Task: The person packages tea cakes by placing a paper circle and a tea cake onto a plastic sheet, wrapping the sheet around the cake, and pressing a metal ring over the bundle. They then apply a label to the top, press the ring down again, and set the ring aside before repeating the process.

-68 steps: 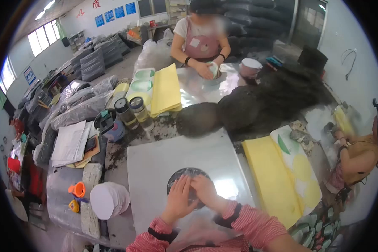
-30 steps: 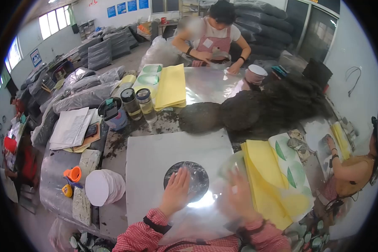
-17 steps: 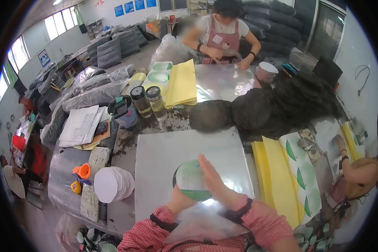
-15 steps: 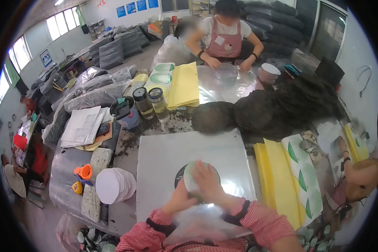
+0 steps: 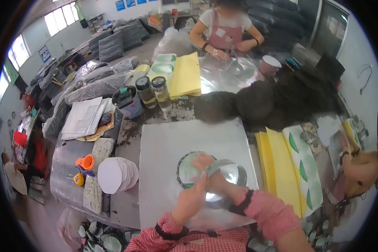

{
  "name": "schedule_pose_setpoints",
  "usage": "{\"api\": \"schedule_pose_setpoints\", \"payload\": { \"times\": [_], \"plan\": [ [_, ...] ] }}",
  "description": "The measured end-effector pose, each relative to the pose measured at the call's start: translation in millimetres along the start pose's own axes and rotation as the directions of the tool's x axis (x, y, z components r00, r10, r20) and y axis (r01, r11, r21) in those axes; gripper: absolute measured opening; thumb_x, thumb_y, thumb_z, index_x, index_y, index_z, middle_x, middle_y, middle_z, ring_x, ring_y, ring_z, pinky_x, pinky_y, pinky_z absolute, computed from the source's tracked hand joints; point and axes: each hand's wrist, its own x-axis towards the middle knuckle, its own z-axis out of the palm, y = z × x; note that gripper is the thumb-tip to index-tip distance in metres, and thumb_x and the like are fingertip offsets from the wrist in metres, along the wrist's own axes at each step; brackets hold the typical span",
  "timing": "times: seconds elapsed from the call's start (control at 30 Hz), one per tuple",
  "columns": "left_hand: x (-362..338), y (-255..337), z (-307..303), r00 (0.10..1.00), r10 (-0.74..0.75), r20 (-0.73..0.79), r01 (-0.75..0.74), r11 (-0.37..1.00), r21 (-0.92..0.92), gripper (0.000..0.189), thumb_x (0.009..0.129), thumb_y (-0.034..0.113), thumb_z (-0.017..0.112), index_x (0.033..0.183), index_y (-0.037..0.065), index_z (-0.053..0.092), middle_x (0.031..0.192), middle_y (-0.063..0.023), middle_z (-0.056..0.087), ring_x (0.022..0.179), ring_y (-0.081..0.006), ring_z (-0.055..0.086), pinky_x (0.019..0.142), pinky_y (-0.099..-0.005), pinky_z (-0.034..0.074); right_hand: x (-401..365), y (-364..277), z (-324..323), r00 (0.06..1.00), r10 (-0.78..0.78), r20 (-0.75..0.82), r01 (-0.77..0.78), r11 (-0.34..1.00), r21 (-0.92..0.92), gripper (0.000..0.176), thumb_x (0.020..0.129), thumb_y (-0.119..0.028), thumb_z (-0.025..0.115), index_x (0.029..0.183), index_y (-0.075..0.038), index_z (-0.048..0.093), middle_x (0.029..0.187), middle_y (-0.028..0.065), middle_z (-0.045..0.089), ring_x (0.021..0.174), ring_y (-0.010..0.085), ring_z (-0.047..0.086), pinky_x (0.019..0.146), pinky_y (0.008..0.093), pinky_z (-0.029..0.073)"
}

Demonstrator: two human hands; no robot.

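Note:
A round disc with a green-and-white printed face and a dark, crumbly rim (image 5: 185, 171) lies on the shiny metal sheet (image 5: 164, 138) in front of me. My left hand (image 5: 191, 200) is closed at the near left edge of a grey ring (image 5: 238, 170), which is tilted just right of the disc. Partly behind the ring's band, my right hand (image 5: 213, 175) stretches its fingers over the disc's right edge. Motion blurs those fingertips.
White round sheets (image 5: 115, 175) are stacked left, near an orange cup (image 5: 86, 161). Dark, fibrous material (image 5: 256, 105) is heaped beyond the sheet. Yellow sheets (image 5: 277, 168) and leaf-printed sheets (image 5: 300, 168) lie right. Two jars (image 5: 161, 94) stand behind. A co-worker (image 5: 227, 31) handles clear film opposite.
My hands were together over the green-and-white disc; now the grey ring is apart from it and to its right. The disc's dark rim shows. The co-worker's hands have shifted too.

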Motion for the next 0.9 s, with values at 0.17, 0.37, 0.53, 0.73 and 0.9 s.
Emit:
{"api": "schedule_pose_setpoints", "payload": {
  "times": [0.17,0.37,0.53,0.73,0.9],
  "plan": [
    [-53,9,-16,0.979,-0.204,0.001,0.204,0.979,0.006,0.059,0.087,0.006,0.059,0.144,-0.001,0.044,0.079,-0.0201,0.067,0.062,-0.0388,0.064,0.056,-0.0472,0.050,-14,-35,32,0.904,0.255,0.344,-0.347,0.907,0.238,0.046,0.086,-0.020,0.068,0.129,-0.004,0.063,0.121,0.0239,0.065,0.123,0.0374,0.057,0.103,0.0475,0.045],
    [-124,-39,-7,0.842,-0.539,-0.039,0.534,0.840,-0.094,0.044,0.093,0.005,0.060,0.136,0.001,0.051,0.081,-0.0186,0.068,0.063,-0.0347,0.066,0.059,-0.0403,0.052,-28,-83,33,0.994,-0.040,0.098,-0.002,0.920,0.391,0.030,0.091,-0.020,0.065,0.116,-0.005,0.068,0.111,0.0123,0.070,0.116,0.0314,0.061,0.103,0.0478,0.047],
    [-161,-105,-70,0.886,-0.462,-0.039,0.423,0.839,-0.342,0.020,0.084,0.022,0.077,0.094,0.006,0.071,0.090,-0.0113,0.069,0.084,-0.0325,0.066,0.076,-0.0406,0.053,-74,-73,-36,0.999,0.010,-0.033,-0.008,0.998,0.067,0.049,0.079,-0.045,0.080,0.113,-0.012,0.069,0.147,0.0300,0.044,0.135,0.0479,0.044,0.115,0.0491,0.036],
    [-163,-135,-87,0.913,0.003,0.407,-0.040,0.996,0.084,0.015,0.076,0.024,0.082,0.083,0.015,0.074,0.090,-0.0027,0.069,0.099,-0.0228,0.059,0.092,-0.0404,0.041,-130,-59,-2,0.999,0.051,0.018,-0.054,0.945,0.322,0.054,0.075,-0.038,0.085,0.121,-0.016,0.070,0.149,0.0403,0.034,0.138,0.0532,0.039,0.114,0.0526,0.035],
    [-161,-135,-91,0.898,0.025,0.439,0.006,0.998,-0.070,0.010,0.084,0.023,0.074,0.085,0.013,0.073,0.089,-0.0050,0.065,0.095,-0.0257,0.060,0.088,-0.0406,0.042,-141,-102,-22,0.974,0.118,0.193,-0.216,0.739,0.638,0.056,0.081,-0.030,0.080,0.132,-0.012,0.064,0.146,0.0329,0.044,0.131,0.0520,0.045,0.112,0.0490,0.038]
  ]
}}
